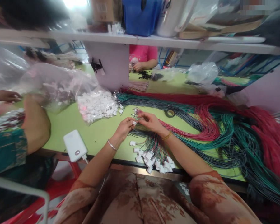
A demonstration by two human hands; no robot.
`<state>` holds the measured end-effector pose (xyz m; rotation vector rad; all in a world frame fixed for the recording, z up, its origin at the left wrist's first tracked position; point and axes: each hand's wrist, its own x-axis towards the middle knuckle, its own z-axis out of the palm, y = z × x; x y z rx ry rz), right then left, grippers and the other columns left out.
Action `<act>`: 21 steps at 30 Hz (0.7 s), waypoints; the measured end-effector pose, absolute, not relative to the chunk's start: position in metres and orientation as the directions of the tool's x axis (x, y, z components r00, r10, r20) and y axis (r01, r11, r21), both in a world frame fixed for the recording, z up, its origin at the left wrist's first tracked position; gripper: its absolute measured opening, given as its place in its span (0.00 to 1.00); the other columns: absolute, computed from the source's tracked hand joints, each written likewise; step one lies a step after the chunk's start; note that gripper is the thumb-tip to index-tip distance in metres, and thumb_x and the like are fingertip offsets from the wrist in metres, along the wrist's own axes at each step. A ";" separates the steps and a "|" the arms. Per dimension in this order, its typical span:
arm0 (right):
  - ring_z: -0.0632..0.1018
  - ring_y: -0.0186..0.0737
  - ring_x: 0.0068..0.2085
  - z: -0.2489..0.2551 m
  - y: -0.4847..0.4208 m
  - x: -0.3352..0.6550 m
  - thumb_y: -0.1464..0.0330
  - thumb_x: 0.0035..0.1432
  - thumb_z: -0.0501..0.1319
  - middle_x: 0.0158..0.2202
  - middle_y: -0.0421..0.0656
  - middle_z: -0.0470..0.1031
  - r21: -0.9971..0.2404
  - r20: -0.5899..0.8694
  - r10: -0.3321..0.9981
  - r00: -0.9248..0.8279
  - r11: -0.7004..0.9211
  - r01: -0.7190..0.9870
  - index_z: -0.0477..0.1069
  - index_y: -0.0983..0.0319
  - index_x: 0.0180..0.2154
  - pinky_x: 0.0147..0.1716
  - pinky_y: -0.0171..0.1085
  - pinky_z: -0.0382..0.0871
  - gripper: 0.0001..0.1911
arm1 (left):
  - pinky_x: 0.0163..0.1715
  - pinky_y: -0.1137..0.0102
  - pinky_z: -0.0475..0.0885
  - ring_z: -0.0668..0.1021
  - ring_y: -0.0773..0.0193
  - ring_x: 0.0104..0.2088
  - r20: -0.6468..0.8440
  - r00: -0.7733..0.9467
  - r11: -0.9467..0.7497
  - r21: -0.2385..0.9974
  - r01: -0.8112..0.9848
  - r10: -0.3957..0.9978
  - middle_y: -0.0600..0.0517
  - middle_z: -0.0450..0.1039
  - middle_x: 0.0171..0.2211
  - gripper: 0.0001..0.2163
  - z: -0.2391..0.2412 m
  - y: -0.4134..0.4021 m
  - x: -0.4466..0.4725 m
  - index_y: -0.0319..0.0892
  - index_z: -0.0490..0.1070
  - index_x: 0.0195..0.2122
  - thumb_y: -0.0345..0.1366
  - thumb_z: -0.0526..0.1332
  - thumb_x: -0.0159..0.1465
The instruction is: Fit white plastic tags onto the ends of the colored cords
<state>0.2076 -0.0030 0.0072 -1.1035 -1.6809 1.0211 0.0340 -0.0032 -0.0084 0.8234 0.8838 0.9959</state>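
Over the middle of the green table my two hands meet. My left hand [127, 126] is closed on a small white connector housing [134, 123]. Thumb and fingertips of my right hand [151, 122] pinch a thin wire [138, 119], its end at the housing; whether it sits inside I cannot tell. Just behind my fingers lie the metal-tipped ends of red wires [137, 111]. In front of my right wrist is a pile of white connectors with wires attached [151, 160], near the table's front edge. A clear bag of loose white housings [95, 105] lies to the left.
Long red wire bundles [177, 98] and green wire bundles [231, 127] cover the right side. A tape roll [170, 113] lies behind my right hand. A white power bank [75, 145] is at the left front. Co-workers' arms [36, 124] show left and behind; a shelf [95, 38] spans above.
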 end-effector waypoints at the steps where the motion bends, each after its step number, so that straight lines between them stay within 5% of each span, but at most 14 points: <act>1: 0.66 0.31 0.27 0.005 -0.006 0.210 0.59 0.51 0.64 0.27 0.37 0.68 -0.946 0.214 0.951 -0.225 0.259 0.196 0.69 0.63 0.33 0.28 0.32 0.60 0.14 | 0.27 0.76 0.65 0.70 0.73 0.24 -0.226 0.287 0.323 0.878 -0.354 0.931 0.52 0.72 0.28 0.07 -0.008 -0.003 0.034 0.37 0.70 0.30 0.32 0.67 0.53; 8: 0.67 0.33 0.28 0.008 -0.018 0.212 0.53 0.48 0.67 0.27 0.39 0.69 -0.977 0.202 0.955 -0.215 0.211 0.020 0.69 0.62 0.29 0.31 0.35 0.63 0.19 | 0.28 0.75 0.66 0.70 0.73 0.26 -0.222 0.307 0.332 0.864 -0.378 0.926 0.51 0.73 0.30 0.06 -0.009 -0.003 0.034 0.37 0.70 0.29 0.32 0.66 0.54; 21: 0.61 0.29 0.23 -0.012 -0.014 0.213 0.63 0.51 0.59 0.21 0.36 0.64 -0.928 0.144 0.979 -0.145 0.185 0.323 0.68 0.65 0.25 0.24 0.31 0.55 0.11 | 0.29 0.75 0.66 0.71 0.72 0.28 -0.187 0.334 0.320 0.856 -0.406 0.924 0.49 0.74 0.35 0.07 -0.013 -0.004 0.037 0.37 0.69 0.30 0.32 0.66 0.54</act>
